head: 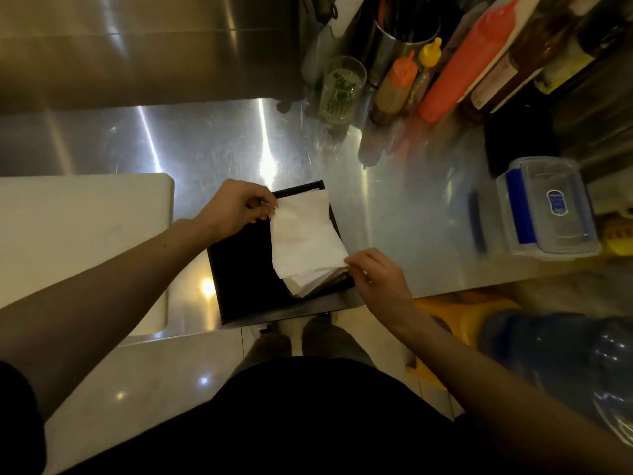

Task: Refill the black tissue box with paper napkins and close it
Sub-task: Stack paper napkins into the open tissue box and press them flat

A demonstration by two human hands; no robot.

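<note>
The black tissue box (239, 282) lies open at the front edge of the steel counter, its dark inside showing on the left. A stack of white paper napkins (303, 241) rests in its right half, the top sheets lifted. My left hand (236, 209) pinches the far left corner of the top napkin. My right hand (380, 279) pinches the near right corner of the same sheets. The stack's lower edges fan out near the box's front rim.
A white cutting board (82, 231) lies left of the box. A clear container with blue clips (548, 207) stands at the right. Sauce bottles (455, 66), a glass (342, 89) and a steel canister (400, 36) crowd the back right. A blue water jug (575, 365) sits below right.
</note>
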